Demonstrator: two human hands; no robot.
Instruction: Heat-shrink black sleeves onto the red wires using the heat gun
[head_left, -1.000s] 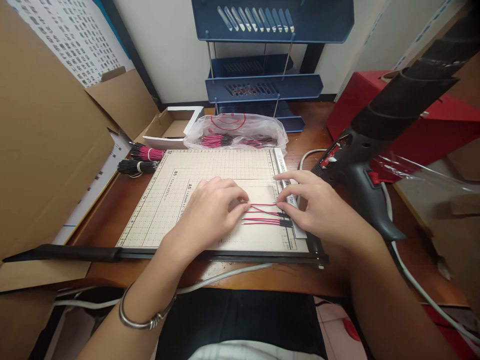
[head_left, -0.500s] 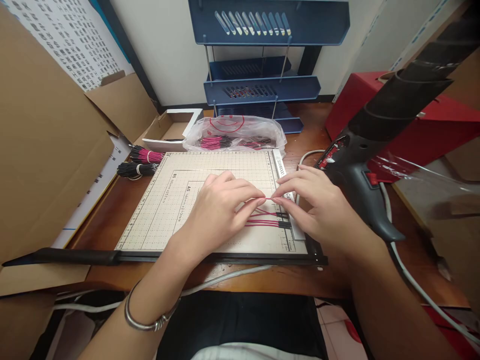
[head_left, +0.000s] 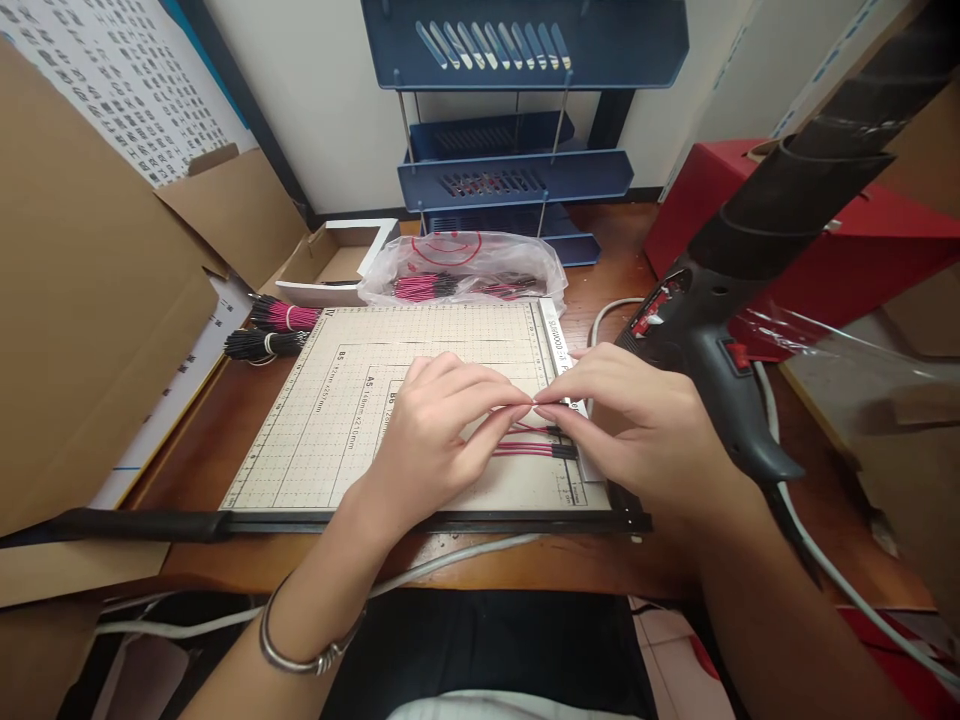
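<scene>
My left hand [head_left: 431, 425] is closed in a pinch on a thin red wire [head_left: 501, 407], over the gridded board of a paper trimmer [head_left: 296, 465]. Thumb and forefinger of my right hand [head_left: 645, 415] pinch the same wire, their tips meeting those of the left. A short black piece shows between the right fingers; its exact kind I cannot make out. Below the hands, several red wires [head_left: 525, 450] with black ends [head_left: 562, 452] lie side by side on the board, partly hidden by my left hand.
A heat gun [head_left: 724, 330] stands at the right before a red box [head_left: 810, 220]. Behind the board are a plastic bag [head_left: 525, 260] of wires and a small open box [head_left: 337, 255]. Wire bundles [head_left: 281, 315] lie left. The trimmer's black handle [head_left: 150, 524] runs along the front; blue shelves [head_left: 517, 175] stand behind.
The fingertips have come together, covering the stretch of red wire that showed between them. My right hand has moved slightly down and left. The view has shifted a little.
</scene>
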